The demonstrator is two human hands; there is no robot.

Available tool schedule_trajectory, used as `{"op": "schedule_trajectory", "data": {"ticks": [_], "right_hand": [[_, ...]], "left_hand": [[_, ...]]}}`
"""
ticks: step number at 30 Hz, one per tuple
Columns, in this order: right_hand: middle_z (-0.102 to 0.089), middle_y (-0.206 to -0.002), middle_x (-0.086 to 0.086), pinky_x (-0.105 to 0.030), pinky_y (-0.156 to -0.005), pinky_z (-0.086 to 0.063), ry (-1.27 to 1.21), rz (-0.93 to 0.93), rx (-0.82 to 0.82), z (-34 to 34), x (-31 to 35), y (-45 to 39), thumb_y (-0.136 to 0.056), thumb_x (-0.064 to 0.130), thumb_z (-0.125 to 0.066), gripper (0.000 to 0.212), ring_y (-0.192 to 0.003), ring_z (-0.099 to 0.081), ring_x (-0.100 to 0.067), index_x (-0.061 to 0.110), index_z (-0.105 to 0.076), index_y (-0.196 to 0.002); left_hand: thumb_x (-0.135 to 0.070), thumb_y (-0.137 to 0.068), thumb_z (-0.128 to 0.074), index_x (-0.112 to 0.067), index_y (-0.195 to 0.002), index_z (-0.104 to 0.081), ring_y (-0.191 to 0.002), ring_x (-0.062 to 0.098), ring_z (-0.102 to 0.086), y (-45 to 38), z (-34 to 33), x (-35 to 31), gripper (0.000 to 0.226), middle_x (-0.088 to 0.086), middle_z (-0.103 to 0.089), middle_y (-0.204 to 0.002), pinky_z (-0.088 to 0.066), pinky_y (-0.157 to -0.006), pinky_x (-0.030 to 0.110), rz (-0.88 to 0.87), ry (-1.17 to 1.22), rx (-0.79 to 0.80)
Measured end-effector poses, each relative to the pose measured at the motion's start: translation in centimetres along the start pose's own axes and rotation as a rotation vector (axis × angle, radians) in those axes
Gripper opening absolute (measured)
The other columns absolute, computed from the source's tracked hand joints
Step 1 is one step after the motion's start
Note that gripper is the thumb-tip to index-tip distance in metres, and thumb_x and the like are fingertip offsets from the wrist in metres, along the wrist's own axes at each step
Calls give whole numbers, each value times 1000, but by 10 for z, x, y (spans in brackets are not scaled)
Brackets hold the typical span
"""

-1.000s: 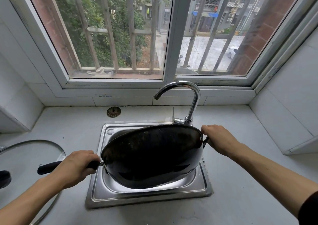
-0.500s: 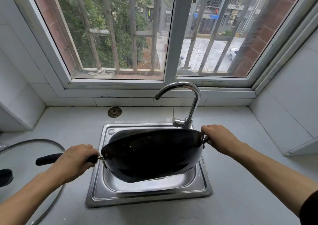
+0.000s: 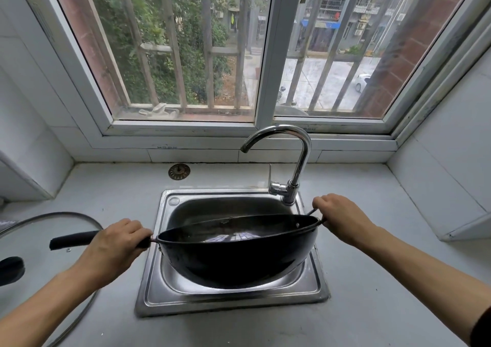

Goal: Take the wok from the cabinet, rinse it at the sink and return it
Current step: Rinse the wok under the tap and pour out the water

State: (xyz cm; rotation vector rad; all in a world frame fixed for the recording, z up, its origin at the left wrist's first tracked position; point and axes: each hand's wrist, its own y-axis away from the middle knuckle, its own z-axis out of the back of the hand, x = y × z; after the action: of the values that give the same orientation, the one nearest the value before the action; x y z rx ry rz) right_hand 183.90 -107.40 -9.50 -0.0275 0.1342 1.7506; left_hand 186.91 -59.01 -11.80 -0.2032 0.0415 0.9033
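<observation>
Grey stone counter holds a steel sink at 12 o'clock. Left hand grips the black round wok's long handle at 9 o'clock, right hand clenches its loop at 3.

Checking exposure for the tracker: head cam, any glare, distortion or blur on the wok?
Head view: daylight from the window; wide-angle bends its frame; wok sharp, interior mirrors the window bars; glints on faucet and sink; both hands sharp, left hand, right hand.
</observation>
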Motion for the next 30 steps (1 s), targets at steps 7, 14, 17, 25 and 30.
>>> {"op": "schedule_trajectory", "data": {"ticks": [7, 14, 17, 25, 30], "right_hand": [[-63, -93, -7, -38, -72, -45, -128, -24, 66, 2, 5, 1, -81, 5, -53, 14, -89, -55, -30, 11, -53, -94], [-63, -91, -6, -34, -72, -45, 64, -21, -45, -12, 13, 16, -70, -10, -55, 33, -85, -55, -28, 11, -57, -96], [-62, -92, -6, -36, -70, -43, -38, -73, 1, -10, 12, 14, -74, -6, -49, 29, -89, -54, -29, 11, -55, -97], [-62, -91, -6, -34, -67, -42, -34, -71, 17, -11, 13, 19, -73, -3, -50, 27, -87, -56, -29, 11, -53, -97], [-62, -79, -4, -34, -58, -49, 138, -18, -39, -18, 18, 26, -50, -8, -65, 41, -70, -55, -27, 13, -60, -85]], "left_hand": [[-20, -71, -80, -24, -87, -69, -73, 18, -61, 9, -6, 6, 20, -10, -61, -75, -50, -53, 32, 112, 56, 103], [-32, -81, -49, -18, -83, -67, -62, 22, -57, 19, -8, 0, 23, -5, -61, -70, -45, -42, 31, -36, -72, -126], [-28, -75, -66, -21, -83, -68, -61, 20, -61, 16, -8, 0, 11, -8, -62, -68, -47, -43, 31, -19, -12, -34], [-27, -74, -67, -23, -84, -63, -65, 20, -60, 18, -7, -4, 11, -9, -60, -71, -44, -40, 29, 15, 10, -33], [-12, -54, -84, -21, -77, -58, -66, 19, -53, 13, -3, -6, 36, -7, -53, -72, -32, -40, 26, 93, -27, 52]]}}
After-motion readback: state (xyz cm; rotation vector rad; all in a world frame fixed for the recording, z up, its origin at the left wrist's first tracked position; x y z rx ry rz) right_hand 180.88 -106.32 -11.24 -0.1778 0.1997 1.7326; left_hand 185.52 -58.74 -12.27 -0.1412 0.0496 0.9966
